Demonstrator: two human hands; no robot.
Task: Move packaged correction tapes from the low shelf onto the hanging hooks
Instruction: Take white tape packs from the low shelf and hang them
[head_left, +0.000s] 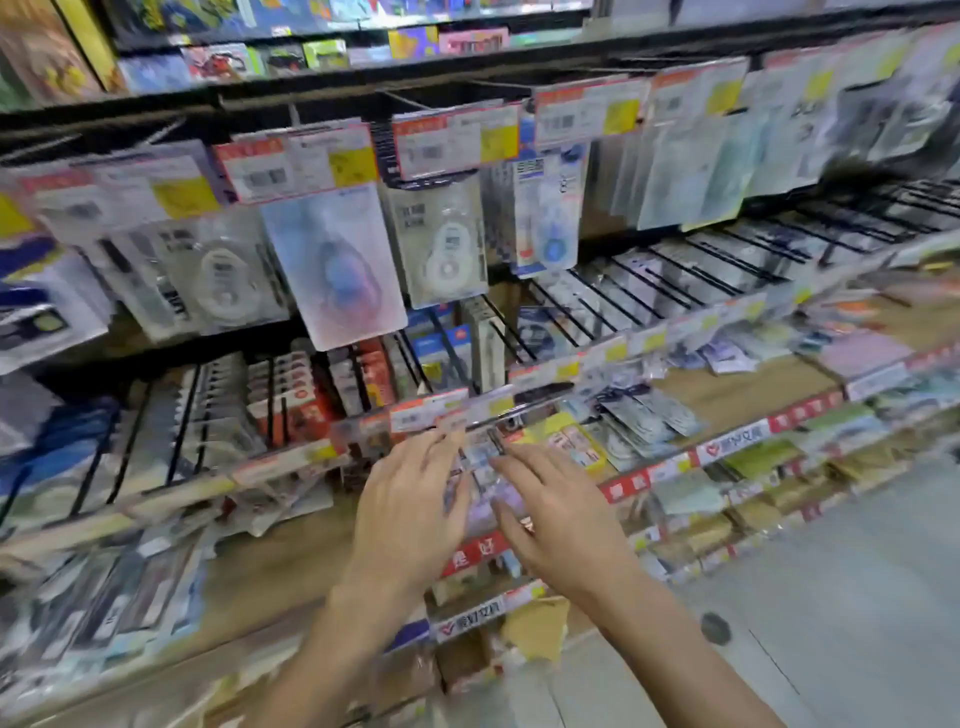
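Both hands are held with fingers spread over blurred packaged correction tapes at the low shelf's front edge, left hand beside right hand; nothing is visibly pinched.

Tiered shop shelving fills the view, with black wire dividers. A grey tiled floor lies at lower right.

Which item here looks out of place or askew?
The pink-backed correction tape pack hangs tilted, unlike the straighter white pack beside it. Both hands reach toward loose packs on the low shelf.
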